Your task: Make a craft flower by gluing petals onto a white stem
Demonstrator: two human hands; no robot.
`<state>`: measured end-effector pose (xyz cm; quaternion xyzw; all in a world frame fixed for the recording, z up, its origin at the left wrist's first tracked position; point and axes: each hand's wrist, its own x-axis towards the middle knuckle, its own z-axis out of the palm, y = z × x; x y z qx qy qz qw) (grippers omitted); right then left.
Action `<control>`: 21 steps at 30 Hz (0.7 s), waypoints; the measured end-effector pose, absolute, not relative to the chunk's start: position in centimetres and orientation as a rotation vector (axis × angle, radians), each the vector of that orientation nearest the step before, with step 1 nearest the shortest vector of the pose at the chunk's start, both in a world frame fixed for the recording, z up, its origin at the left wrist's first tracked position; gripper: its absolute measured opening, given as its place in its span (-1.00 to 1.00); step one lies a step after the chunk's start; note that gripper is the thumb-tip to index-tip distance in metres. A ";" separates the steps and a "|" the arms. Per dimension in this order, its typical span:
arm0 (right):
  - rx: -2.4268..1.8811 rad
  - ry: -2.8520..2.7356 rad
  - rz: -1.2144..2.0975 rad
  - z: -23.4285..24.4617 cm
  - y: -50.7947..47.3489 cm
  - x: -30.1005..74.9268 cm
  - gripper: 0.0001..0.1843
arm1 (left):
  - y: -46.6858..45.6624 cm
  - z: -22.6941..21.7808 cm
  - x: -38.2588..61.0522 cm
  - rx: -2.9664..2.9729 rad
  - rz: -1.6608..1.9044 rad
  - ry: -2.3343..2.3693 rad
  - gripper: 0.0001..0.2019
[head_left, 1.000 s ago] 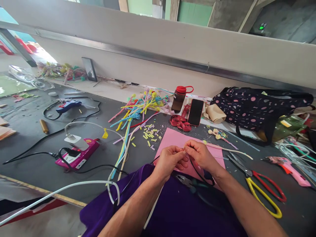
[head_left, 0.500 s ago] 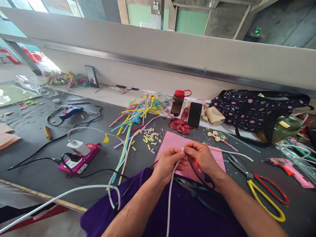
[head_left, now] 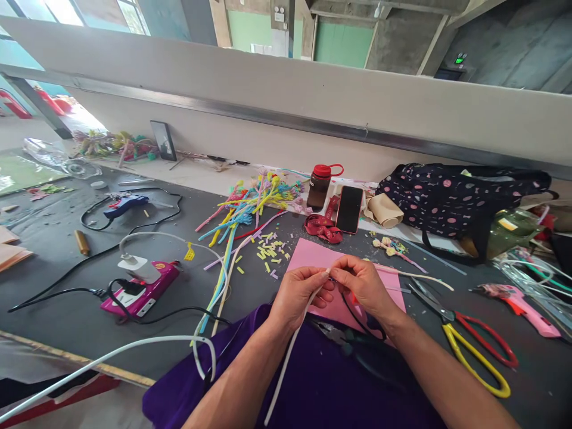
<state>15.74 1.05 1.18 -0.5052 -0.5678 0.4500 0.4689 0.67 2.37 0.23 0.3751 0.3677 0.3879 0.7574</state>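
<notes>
My left hand (head_left: 300, 293) and my right hand (head_left: 363, 284) meet over a pink sheet (head_left: 308, 257) on the dark table. Both pinch the top end of a long white pipe cleaner (head_left: 286, 361), which trails down over the purple cloth (head_left: 322, 387) on my lap. A thin black cord (head_left: 355, 316) loops under my right hand. Dark pliers (head_left: 344, 338) lie on the purple cloth just below my hands.
Coloured pipe cleaners (head_left: 243, 211) and cut bits lie beyond the sheet. Yellow-and-red scissors (head_left: 473, 345), a pink glue gun (head_left: 521, 301) and a spotted bag (head_left: 456, 199) are right. A phone (head_left: 348, 209), bottle (head_left: 319, 185), pink power strip (head_left: 140, 286) and cables are left.
The white pipe cleaner, hidden a second ago, now hangs from my pinching fingers and has swung leftward. My hands have stayed together over the pink sheet.
</notes>
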 end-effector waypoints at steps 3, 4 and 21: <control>-1.254 -1.453 1.007 1.2 0.9 15.7 -0.90 | 2.4 0.2 0.6 0.816 0.829 0.809 -0.78; -1.255 -1.485 0.969 1.3 0.8 15.7 -0.91 | 2.4 0.2 0.6 0.807 0.823 0.805 -0.78; -0.980 -1.242 1.428 0.3 1.7 16.4 -0.82 | 2.2 0.2 0.8 0.625 0.765 0.582 -0.82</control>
